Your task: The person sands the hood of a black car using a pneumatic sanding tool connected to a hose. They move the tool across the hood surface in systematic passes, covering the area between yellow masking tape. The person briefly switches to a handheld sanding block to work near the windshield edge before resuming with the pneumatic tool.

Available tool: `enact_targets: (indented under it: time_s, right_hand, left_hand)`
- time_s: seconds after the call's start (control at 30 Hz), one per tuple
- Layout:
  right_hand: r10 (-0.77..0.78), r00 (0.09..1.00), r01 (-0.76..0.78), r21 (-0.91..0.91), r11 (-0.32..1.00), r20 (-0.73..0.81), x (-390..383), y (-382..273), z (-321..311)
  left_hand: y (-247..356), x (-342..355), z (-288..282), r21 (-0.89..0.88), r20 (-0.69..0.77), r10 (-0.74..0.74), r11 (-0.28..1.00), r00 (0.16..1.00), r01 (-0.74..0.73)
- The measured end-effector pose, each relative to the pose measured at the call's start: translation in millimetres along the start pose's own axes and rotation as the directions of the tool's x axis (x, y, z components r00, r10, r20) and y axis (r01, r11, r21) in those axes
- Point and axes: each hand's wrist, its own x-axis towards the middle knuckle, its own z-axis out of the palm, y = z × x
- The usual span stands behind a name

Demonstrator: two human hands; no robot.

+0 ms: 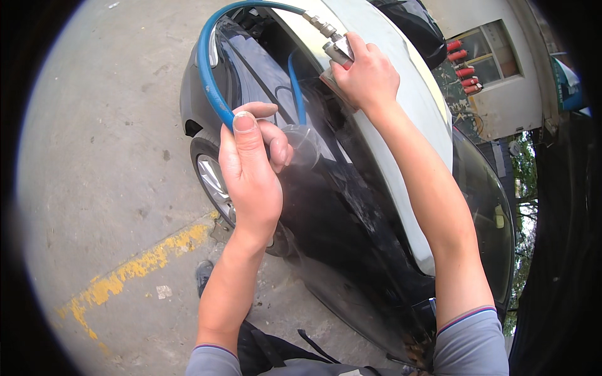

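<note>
The air hose is bright blue, with a silver metal coupling. The spray tool is dull grey metal. The car door is glossy black, and the car roof white. A worn yellow painted line crosses the grey concrete ground. The sleeve is grey with a red-and-blue striped cuff.

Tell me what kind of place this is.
Probably an outdoor car wash or repair yard: a black car parked on concrete ground with a yellow painted line, and a blue hose feeding a metal spray tool.
</note>
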Motion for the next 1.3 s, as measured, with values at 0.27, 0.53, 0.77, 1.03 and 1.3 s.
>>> enact_targets:
  time_s: [0.27, 0.53, 0.77, 1.03, 1.3]
  right_hand:
    - [-0.043, 0.999, 0.043, -0.015, 0.999, 0.019, -13.6, 5.9, -7.4]
    - [-0.007, 1.000, 0.005, 0.055, 0.998, 0.027, -129.9, 55.5, -71.3]
    - [0.034, 0.997, -0.037, 0.052, 0.998, 0.071, -233.4, 97.3, -124.1]
    - [0.069, 0.995, -0.073, 0.058, 0.996, 0.068, -325.0, 151.8, -168.8]
    - [0.128, 0.988, -0.129, 0.006, 0.992, 0.080, -373.4, 232.6, -190.9]
  left_hand:
    - [-9.3, 0.4, -9.6, 0.011, -0.038, 0.005, 1.000, 0.999, -0.005]
    - [-30.0, -60.1, -12.1, 0.115, 0.073, 0.110, 0.986, 0.991, -0.118]
    - [-49.8, -113.5, -16.4, 0.179, 0.114, 0.162, 0.967, 0.980, -0.180]
    - [-59.4, -147.6, -21.2, 0.331, 0.250, 0.125, 0.921, 0.960, -0.207]
    - [-81.9, -163.1, -17.2, 0.494, 0.393, 0.009, 0.841, 0.920, -0.219]
